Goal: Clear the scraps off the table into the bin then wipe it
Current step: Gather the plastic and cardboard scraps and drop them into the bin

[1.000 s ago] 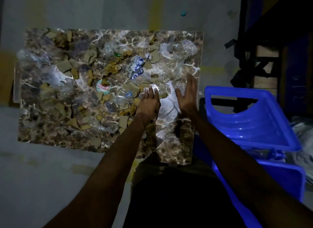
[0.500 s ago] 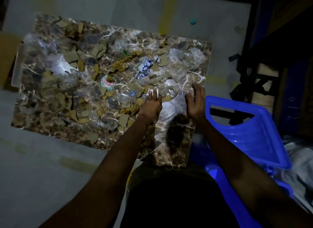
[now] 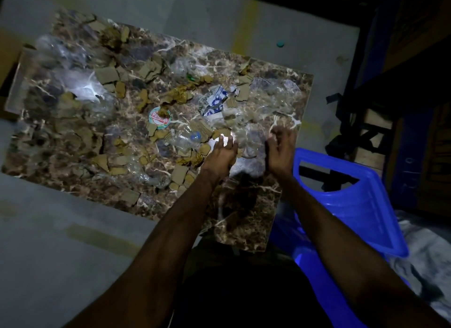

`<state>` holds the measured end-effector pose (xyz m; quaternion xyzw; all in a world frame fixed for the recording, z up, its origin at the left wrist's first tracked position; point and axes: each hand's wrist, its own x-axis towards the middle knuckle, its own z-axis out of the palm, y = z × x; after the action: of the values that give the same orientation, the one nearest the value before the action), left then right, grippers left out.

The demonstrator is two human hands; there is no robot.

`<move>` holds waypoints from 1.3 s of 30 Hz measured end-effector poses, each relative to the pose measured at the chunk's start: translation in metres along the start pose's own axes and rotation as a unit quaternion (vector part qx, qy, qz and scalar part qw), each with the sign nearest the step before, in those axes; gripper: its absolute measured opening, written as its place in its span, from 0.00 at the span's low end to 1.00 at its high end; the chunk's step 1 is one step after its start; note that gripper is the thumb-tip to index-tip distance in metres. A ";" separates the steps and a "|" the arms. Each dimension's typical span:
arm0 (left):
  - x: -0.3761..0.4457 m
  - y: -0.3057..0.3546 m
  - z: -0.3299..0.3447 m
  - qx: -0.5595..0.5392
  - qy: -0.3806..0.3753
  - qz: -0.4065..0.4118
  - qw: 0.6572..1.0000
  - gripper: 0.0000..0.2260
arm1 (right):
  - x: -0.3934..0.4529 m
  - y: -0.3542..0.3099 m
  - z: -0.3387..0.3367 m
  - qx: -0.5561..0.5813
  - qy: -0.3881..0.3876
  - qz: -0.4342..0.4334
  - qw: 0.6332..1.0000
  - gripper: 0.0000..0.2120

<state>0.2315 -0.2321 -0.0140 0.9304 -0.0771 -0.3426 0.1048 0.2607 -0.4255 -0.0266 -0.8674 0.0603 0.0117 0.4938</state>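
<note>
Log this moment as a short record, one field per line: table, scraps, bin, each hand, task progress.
table: marble-pattern top, near right corner bare
scraps: cardboard pieces, clear plastic, round red label
bin: blue bin, beside table's right edge
left hand: fingers extended against scraps
right hand: fingers curled; grip unclear
progress: most scraps still on table, wiping not begun

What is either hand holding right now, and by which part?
Cannot tell for sure. The left hand and right hand flank a clump of clear plastic scraps on the table, fingers curling toward it; a closed grip isn't visible.
</note>
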 end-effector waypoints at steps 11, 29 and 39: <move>0.007 -0.004 0.010 -0.016 0.028 0.014 0.999 0.41 | 0.063 0.020 0.012 -0.154 -0.152 0.058 0.975 0.36; -0.008 -0.007 0.010 0.042 0.136 0.028 0.989 0.28 | 0.044 -0.027 0.052 -0.120 -0.226 0.046 0.966 0.28; -0.009 -0.012 0.014 0.032 0.091 -0.001 0.995 0.34 | 0.010 -0.010 0.024 -0.039 -0.148 0.115 0.981 0.29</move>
<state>0.2159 -0.2204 -0.0219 0.9608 -0.0773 -0.2536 0.0813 0.2723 -0.4011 -0.0306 -0.8619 0.0856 0.1993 0.4584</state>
